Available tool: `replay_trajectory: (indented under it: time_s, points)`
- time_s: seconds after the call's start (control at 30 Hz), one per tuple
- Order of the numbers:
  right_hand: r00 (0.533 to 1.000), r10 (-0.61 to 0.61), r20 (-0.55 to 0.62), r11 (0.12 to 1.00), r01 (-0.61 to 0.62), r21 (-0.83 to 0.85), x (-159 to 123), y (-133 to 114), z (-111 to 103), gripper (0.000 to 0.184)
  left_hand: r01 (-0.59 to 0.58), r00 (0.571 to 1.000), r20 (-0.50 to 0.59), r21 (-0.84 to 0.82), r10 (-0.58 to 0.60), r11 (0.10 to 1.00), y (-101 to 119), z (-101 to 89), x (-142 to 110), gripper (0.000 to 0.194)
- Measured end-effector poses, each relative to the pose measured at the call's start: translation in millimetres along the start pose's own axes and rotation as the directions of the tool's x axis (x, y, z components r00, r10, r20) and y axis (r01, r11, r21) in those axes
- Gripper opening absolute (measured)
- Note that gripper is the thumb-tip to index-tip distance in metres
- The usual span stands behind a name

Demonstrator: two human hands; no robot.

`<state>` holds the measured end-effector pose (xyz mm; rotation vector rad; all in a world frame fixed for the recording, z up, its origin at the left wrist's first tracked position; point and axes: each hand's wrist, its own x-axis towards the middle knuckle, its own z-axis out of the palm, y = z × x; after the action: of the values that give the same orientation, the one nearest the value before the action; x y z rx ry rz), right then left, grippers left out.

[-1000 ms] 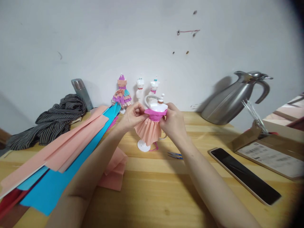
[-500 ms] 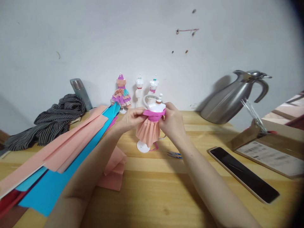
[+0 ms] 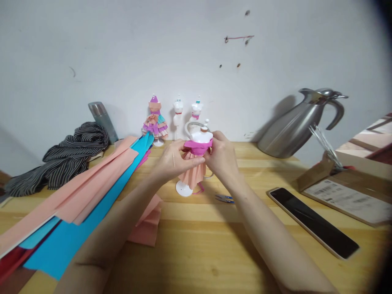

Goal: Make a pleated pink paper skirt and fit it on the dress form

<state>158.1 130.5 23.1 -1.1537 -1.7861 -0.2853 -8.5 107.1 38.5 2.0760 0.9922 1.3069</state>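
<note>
A small white dress form stands tilted on a round white base at the middle of the table. Around its chest runs a magenta paper strip, above a pleated peach paper skirt. My left hand is closed around the form's left side, its thumb lying across the front at the waist and its other fingers partly hidden behind. On the opposite side my right hand pinches the strip's end near the back; its fingertips are mostly hidden. Small blue-handled snips lie nearby.
Peach paper sheets and blue paper spread across the left. Behind stand a dressed form and two bare forms. A striped cloth, flask, steel jug, phone and cardboard box surround them.
My left hand has shifted from pinching the strip's left edge to lying over the form's waist, thumb across the skirt's top. My right hand stays nearly in place.
</note>
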Motion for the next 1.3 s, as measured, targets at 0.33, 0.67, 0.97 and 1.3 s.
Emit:
replay_trajectory:
  time_s: [0.33,0.67,0.97,1.3]
  points:
    - [1.0,-0.013,0.017,1.0,0.013,-0.009,-1.5,-5.0,-0.6,0.016,0.069,0.995,-0.085,0.106,-0.06,0.992,3.0,8.9,-0.5,0.025]
    - [0.997,0.027,0.066,1.0,-0.026,-0.014,-1.2,-9.3,-5.5,0.017,0.012,1.0,0.023,0.042,-0.013,0.999,4.3,3.2,0.1,0.034]
    - [0.997,0.006,0.077,1.0,-0.006,-0.01,-0.9,-11.6,-9.3,0.017,-0.016,0.999,0.031,-0.054,0.018,0.998,0.7,2.7,0.2,0.021]
    - [0.984,-0.088,0.154,0.992,0.072,0.104,8.4,-1.8,-32.1,0.024,0.152,0.955,0.295,-0.366,-0.041,0.918,-34.0,-26.4,8.2,0.033]
